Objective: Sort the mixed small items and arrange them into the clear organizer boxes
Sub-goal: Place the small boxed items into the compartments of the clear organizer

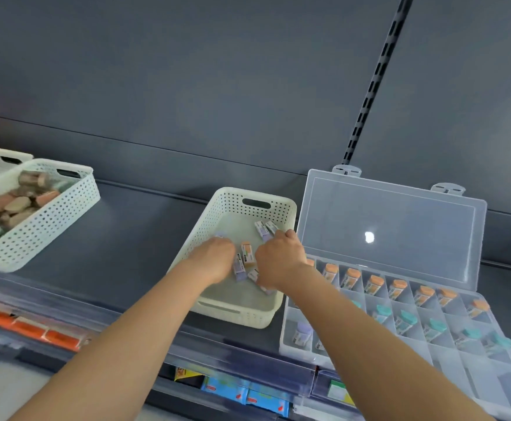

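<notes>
Left baskets: two white perforated plastic baskets (50,214) sit at the far left of the dark grey shelf (126,238), filled with brown and pink rounded pieces (20,202).
Left hand: the left hand (214,256) reaches down into the middle basket, back of the hand up and fingers curled under out of sight. I cannot tell whether it holds anything.
Middle basket: a cream perforated plastic basket (233,197) with a slot handle stands in the middle of the shelf, just left of the organizer.
Loose items: small labelled pieces with purple or orange ends (245,256) lie scattered on the basket floor between and under the two hands.
Right hand: the right hand (281,259) is in the same basket, fingers bent. Its fingertips meet a pair of purple-ended pieces (266,227) at the far side; a firm pinch cannot be made out.
Organizer: a clear plastic compartment box (282,344) lies at the right with its lid (384,223) tilted back open. Orange-capped pieces (375,282) fill the far row, teal-capped pieces (406,319) sit in the middle row, and a purple-capped piece (302,331) is in the near left cell.
</notes>
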The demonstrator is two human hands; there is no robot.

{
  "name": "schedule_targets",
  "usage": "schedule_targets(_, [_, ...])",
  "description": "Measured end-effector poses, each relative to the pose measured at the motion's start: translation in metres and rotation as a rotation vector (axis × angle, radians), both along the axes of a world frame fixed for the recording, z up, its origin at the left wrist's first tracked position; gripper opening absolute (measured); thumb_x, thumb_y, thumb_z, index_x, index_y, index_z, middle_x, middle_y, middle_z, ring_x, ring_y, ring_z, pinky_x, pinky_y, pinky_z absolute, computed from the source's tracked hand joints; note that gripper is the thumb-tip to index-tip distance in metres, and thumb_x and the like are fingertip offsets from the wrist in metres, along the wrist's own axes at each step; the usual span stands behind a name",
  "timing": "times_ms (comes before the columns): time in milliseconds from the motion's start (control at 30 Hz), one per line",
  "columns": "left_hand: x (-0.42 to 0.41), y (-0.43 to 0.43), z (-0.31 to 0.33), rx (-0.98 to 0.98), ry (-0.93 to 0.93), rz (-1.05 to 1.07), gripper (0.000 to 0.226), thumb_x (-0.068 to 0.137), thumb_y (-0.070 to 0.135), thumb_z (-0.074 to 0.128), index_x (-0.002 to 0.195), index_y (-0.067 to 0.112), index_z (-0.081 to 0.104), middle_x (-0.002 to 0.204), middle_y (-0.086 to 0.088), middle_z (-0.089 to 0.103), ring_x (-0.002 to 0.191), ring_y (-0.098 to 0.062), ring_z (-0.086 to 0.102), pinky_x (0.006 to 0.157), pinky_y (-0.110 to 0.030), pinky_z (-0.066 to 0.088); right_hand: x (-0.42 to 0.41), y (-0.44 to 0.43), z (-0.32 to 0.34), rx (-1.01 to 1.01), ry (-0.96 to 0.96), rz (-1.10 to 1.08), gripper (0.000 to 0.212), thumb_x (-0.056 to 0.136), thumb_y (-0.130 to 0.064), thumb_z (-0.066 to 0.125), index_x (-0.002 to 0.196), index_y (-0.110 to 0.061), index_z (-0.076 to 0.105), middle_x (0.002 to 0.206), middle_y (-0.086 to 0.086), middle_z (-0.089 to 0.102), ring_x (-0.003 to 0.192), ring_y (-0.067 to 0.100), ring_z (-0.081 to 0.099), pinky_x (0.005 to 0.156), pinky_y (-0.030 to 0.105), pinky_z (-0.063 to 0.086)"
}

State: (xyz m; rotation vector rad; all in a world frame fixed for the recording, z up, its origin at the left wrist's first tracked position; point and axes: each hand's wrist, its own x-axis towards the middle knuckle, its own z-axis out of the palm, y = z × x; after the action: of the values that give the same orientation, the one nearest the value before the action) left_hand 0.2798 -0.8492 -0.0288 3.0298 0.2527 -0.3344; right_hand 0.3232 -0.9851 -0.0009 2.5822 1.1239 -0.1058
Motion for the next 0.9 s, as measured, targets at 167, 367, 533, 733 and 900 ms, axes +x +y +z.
schedule_targets(167, [0.012,0.007,-0.004,-0.13,-0.02,0.0,0.021,0.081,0.029,0.068,0.088,0.013,0.056,0.098,-0.007,0.055,0.084,-0.02,0.05,0.069,-0.03,0.041,0.006,0.011,-0.009,-0.158,0.066,-0.021,0.027,0.075,-0.033,0.071,0.096,-0.019,0.062,0.104,0.005,0.063,0.115,0.028,0.042,0.101,0.038,0.024])
schedule_targets(367, [0.015,0.011,-0.004,-0.482,0.008,0.163,0.041,0.068,0.013,0.076,0.095,0.025,0.048,0.102,0.0,0.053,0.082,-0.017,0.057,0.058,-0.027,0.039,0.009,0.009,-0.014,0.061,0.029,-0.035,0.012,0.084,-0.015,0.052,0.094,-0.02,0.058,0.095,0.002,0.064,0.101,0.023,0.055,0.096,0.034,0.028])
schedule_targets(533, [0.011,0.009,0.012,-0.864,-0.16,0.29,0.029,0.085,-0.002,0.056,0.101,0.022,0.061,0.093,-0.002,0.059,0.072,-0.019,0.062,0.063,-0.033,0.055,0.002,-0.009,-0.009,0.565,0.084,0.001,0.022,0.088,-0.015,0.05,0.103,-0.015,0.065,0.097,0.006,0.064,0.098,0.024,0.054,0.08,0.031,0.045])
schedule_targets(733, [-0.009,-0.027,0.044,-0.693,-0.558,0.15,0.024,0.09,0.019,0.061,0.111,0.03,0.063,0.092,0.015,0.06,0.075,-0.001,0.057,0.057,-0.012,0.04,-0.017,-0.059,0.012,1.073,0.16,-0.184,0.019,0.081,-0.019,0.071,0.097,-0.015,0.064,0.083,-0.003,0.067,0.075,0.017,0.062,0.068,0.031,0.053])
schedule_targets(900, [-0.029,-0.088,0.057,-0.652,-0.679,-0.015,0.008,0.083,0.019,0.071,0.091,0.023,0.07,0.068,0.019,0.056,0.063,0.007,0.052,0.054,-0.007,0.038,-0.029,-0.122,0.019,1.236,0.118,-0.234,0.014,0.079,-0.018,0.075,0.092,-0.017,0.071,0.079,-0.008,0.068,0.069,0.006,0.061,0.065,0.021,0.052])
